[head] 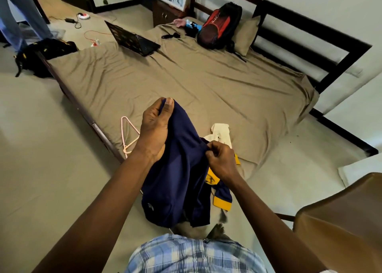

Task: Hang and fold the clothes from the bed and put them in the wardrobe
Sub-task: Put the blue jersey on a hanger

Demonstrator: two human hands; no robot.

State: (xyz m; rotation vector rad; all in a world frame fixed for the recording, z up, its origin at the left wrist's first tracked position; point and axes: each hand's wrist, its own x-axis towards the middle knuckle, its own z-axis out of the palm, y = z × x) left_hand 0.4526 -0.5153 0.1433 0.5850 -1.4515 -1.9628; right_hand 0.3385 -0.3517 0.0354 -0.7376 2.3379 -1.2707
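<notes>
I hold a navy blue garment (179,181) up over the near corner of the bed (186,82). My left hand (157,126) pinches its top edge between thumb and fingers. My right hand (221,159) pinches another part of the fabric lower and to the right. The garment hangs down in folds to just above the floor. A navy and yellow garment (222,198) lies under it on the bed corner. A cream cloth (220,133) lies just beyond my right hand. A pink hanger (129,136) lies on the bed's left edge.
An open laptop (134,40) sits on the far left of the bed. A red and black backpack (220,24) leans on a pillow (246,35) by the headboard. A black bag (43,54) and cables lie on the floor at left. A brown chair (341,221) stands at lower right.
</notes>
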